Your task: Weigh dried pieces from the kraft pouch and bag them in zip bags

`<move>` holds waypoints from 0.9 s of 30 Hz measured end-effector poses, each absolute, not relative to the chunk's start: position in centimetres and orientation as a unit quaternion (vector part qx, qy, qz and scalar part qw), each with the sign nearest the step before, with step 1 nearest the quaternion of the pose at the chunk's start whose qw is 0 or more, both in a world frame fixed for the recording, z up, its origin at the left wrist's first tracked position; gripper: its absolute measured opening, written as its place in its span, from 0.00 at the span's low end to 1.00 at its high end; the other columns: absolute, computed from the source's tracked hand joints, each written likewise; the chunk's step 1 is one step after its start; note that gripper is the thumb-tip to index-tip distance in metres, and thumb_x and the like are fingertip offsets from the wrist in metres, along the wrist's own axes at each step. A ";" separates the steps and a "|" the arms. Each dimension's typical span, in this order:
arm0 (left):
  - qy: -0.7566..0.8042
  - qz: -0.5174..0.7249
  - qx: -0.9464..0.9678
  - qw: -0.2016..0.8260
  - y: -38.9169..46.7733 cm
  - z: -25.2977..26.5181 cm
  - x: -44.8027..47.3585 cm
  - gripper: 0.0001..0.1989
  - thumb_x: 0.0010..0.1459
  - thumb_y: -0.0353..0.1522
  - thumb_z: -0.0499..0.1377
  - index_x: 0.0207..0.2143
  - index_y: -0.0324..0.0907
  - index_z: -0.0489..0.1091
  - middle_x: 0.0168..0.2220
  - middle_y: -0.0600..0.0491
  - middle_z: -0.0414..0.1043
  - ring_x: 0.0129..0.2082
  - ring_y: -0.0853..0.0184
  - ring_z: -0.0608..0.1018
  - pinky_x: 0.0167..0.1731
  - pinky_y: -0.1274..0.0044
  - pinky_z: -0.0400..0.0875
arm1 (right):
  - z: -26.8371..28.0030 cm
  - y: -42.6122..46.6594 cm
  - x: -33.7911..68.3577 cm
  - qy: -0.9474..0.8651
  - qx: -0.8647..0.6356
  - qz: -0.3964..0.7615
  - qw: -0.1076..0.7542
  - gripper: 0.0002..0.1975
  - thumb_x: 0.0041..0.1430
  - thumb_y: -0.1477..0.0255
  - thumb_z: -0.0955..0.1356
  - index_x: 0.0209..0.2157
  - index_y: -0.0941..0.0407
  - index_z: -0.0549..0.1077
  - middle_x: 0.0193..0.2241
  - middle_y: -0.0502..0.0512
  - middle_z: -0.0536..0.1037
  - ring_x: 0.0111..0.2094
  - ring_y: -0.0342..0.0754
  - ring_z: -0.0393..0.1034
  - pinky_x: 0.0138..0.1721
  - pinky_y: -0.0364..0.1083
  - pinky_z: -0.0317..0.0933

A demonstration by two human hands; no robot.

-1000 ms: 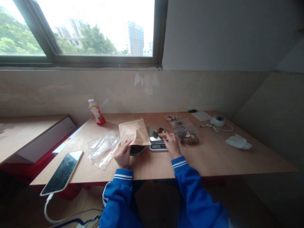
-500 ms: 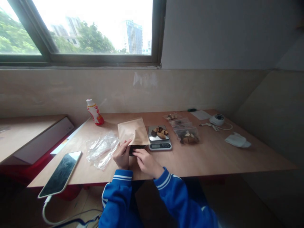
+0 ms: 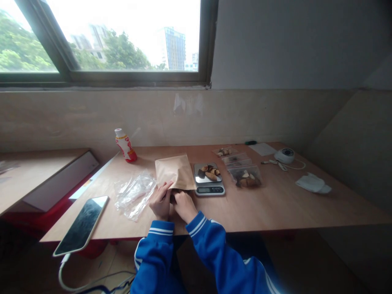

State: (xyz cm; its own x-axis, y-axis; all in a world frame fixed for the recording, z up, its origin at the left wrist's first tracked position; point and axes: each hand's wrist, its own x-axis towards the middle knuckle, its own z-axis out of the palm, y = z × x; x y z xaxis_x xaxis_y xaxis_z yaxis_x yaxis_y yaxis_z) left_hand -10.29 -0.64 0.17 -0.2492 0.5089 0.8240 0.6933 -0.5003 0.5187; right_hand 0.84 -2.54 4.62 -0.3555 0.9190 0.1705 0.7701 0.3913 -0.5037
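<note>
A brown kraft paper bag (image 3: 175,169) lies on the table with its dark opening facing me. My left hand (image 3: 160,200) grips the left side of that opening, fingers over the paper. At the mouth, my right hand (image 3: 185,206) reaches in, and its fingertips are hidden there. Just right of the bag stands a small digital scale (image 3: 210,190). Several brown and pale dried pieces (image 3: 211,176) rest on its metal plate.
Left of the bag are crumpled clear plastic bags (image 3: 136,196), a phone (image 3: 82,224) on a cable and a red-and-white bottle (image 3: 125,146). To the right lie zip bags of dried pieces (image 3: 247,179), a white dome camera (image 3: 284,155) and white tissue (image 3: 312,183).
My right hand has moved left and deeper into the bag's mouth, so its fingers no longer show. My left hand stays on the bag. The whole view has shifted slightly.
</note>
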 end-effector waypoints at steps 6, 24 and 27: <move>-0.496 -0.619 -0.606 0.058 -0.8 0.3 -10.1 0.12 0.58 0.27 0.57 0.41 0.47 0.76 0.39 0.55 0.79 0.44 0.63 0.79 0.46 0.72 0.71 | 5.9 -5.7 3.1 -0.783 -0.453 0.248 0.346 0.14 0.57 0.83 0.62 0.39 0.55 0.74 0.37 0.54 0.78 0.41 0.48 0.71 0.44 0.45 0.64; -0.485 -0.611 -0.621 0.080 -0.8 0.6 -10.1 0.11 0.58 0.28 0.57 0.41 0.48 0.76 0.39 0.56 0.80 0.43 0.62 0.79 0.48 0.71 0.72 | 4.1 2.4 11.9 -0.703 -0.589 0.007 0.400 0.07 0.54 0.79 0.67 0.30 0.55 0.76 0.40 0.60 0.74 0.44 0.56 0.64 0.46 0.54 0.60; -0.484 -0.610 -0.623 0.079 -0.8 0.7 -10.0 0.12 0.58 0.28 0.57 0.41 0.48 0.76 0.39 0.55 0.79 0.44 0.63 0.79 0.47 0.71 0.72 | 3.6 2.8 11.6 -0.694 -0.604 -0.028 0.390 0.07 0.54 0.77 0.67 0.31 0.54 0.77 0.43 0.60 0.72 0.45 0.56 0.62 0.46 0.54 0.58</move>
State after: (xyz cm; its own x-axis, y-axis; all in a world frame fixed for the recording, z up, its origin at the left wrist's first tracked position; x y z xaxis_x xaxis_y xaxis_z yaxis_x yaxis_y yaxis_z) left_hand -10.01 -0.82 0.70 -0.2125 0.5064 0.8357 0.6988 -0.5191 0.4922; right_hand 11.65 2.79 3.60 0.0346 0.8171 0.5754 0.8603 0.2687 -0.4332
